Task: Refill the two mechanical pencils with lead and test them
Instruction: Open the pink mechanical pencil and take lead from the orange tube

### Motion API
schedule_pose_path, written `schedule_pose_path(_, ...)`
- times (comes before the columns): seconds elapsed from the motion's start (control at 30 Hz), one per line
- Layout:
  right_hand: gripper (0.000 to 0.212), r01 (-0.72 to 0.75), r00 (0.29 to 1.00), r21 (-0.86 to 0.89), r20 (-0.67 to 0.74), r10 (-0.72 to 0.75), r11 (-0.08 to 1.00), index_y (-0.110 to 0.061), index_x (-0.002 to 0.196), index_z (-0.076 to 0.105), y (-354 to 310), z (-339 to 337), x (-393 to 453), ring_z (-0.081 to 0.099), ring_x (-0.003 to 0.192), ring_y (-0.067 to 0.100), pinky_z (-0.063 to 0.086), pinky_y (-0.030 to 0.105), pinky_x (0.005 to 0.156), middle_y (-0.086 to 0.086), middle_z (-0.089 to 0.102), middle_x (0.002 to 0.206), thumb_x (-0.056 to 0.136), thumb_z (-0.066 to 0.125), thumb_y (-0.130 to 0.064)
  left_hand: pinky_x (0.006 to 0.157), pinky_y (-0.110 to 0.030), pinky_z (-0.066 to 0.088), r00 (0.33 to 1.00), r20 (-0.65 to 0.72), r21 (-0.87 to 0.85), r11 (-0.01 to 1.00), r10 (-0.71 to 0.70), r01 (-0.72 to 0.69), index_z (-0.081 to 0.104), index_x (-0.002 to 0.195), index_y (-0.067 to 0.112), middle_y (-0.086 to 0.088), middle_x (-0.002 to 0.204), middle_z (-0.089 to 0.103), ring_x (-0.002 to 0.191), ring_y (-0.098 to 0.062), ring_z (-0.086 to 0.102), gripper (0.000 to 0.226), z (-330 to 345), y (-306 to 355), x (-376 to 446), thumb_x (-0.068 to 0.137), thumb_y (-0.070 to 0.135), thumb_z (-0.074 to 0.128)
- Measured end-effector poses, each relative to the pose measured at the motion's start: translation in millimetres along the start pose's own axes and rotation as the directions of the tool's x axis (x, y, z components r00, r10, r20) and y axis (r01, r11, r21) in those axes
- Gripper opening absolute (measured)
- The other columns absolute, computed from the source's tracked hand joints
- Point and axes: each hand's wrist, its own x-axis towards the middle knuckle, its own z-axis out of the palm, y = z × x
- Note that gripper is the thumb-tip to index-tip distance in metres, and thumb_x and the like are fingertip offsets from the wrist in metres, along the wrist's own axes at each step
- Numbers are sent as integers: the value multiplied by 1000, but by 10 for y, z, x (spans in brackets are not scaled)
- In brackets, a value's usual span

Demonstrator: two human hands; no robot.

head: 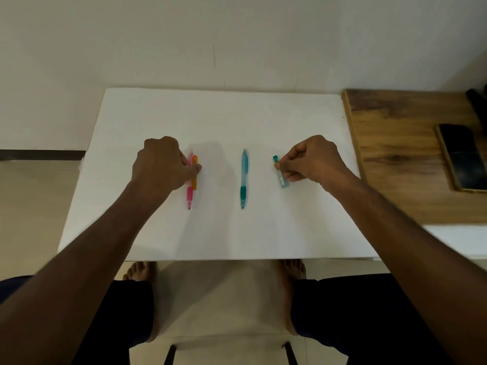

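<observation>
A pink mechanical pencil (pixel 189 194) lies on the white board (pixel 224 233), tip toward me, with an orange lead case (pixel 194 180) lying right beside it. My left hand (pixel 160 164) curls its fingers round the pink pencil's upper part, the thumb touching the orange case. A teal mechanical pencil (pixel 243 177) lies alone in the middle, tip toward me. To its right, my right hand (pixel 311 160) pinches a teal lead case (pixel 281 173) between thumb and fingers, just at the board's surface.
The white board sits on a table against a pale wall. A wooden surface (pixel 400 159) adjoins it on the right, carrying a dark phone (pixel 461 156). My legs and bare feet show below the board's near edge.
</observation>
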Motion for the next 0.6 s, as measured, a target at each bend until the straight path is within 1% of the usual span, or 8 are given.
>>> schedule_pose_path(0.07, 20, 16, 1000, -1, -9, -16, 1000, -11, 76, 81, 15, 4, -6, 78, 62, 17, 60, 19, 57, 3, 78, 66, 71, 99, -20, 70, -40, 59, 1000, -6, -5, 1000, 13, -13, 74, 81, 8, -12, 82, 73, 81, -36, 70, 36, 1, 13, -5, 83, 43, 83)
schedule_pose_path(0.13, 21, 29, 999, -20, -21, -29, 999, -12, 75, 81, 26, 12, -11, 77, 61, 16, 59, 17, 54, 2, 77, 65, 71, 99, -20, 64, -35, 50, 1000, -18, -5, 1000, 22, -23, 73, 76, 8, -12, 76, 71, 77, -35, 68, 32, 9, 20, -3, 83, 38, 81)
schedule_pose_path(0.2, 21, 26, 999, -48, -25, -27, 998, -12, 75, 80, 20, 14, -9, 77, 60, 15, 58, 16, 54, 1, 77, 64, 72, 98, -23, 61, -32, 44, 999, -36, 1, 1000, 25, -25, 73, 72, 9, -9, 68, 67, 71, -33, 65, 26, 18, 27, -10, 80, 33, 79)
schedule_pose_path(0.27, 23, 17, 999, -66, -35, -19, 998, -12, 75, 80, -1, 8, -11, 77, 60, 15, 59, 17, 54, 0, 77, 64, 74, 97, -27, 59, -30, 42, 998, -48, -6, 1000, 28, -28, 73, 69, 11, -6, 63, 63, 67, -31, 62, 22, 24, 33, -18, 77, 31, 78)
schedule_pose_path(0.37, 25, 58, 996, -53, -67, -62, 997, -10, 76, 79, -35, -7, -18, 76, 60, 14, 61, 20, 56, 0, 76, 64, 79, 94, -29, 54, -27, 38, 998, -52, -21, 999, 44, -45, 74, 69, 13, -2, 63, 65, 64, -25, 61, 19, 30, 24, -29, 76, 30, 79)
schedule_pose_path(0.43, 25, 92, 992, -49, -86, -96, 995, -10, 76, 78, -61, -9, -37, 76, 60, 13, 60, 20, 54, -1, 76, 64, 82, 92, -29, 56, -27, 40, 995, -78, -30, 997, 63, -66, 76, 70, 13, -3, 66, 69, 65, -25, 64, 18, 32, 21, -36, 76, 29, 81)
schedule_pose_path(0.5, 25, 104, 990, -58, -94, -109, 993, -10, 76, 77, -86, -4, -53, 76, 60, 12, 58, 17, 52, -3, 76, 63, 84, 90, -31, 62, -30, 46, 990, -114, -29, 995, 87, -91, 77, 74, 13, -5, 70, 72, 71, -30, 68, 18, 33, 27, -46, 78, 29, 83)
schedule_pose_path(0.6, 25, 111, 989, -69, -94, -117, 991, -10, 77, 77, -105, 10, -64, 76, 60, 11, 58, 17, 52, -3, 76, 64, 86, 89, -31, 62, -32, 50, 986, -128, -14, 994, 103, -106, 76, 73, 13, -6, 69, 71, 69, -31, 68, 15, 28, 46, -67, 78, 27, 82)
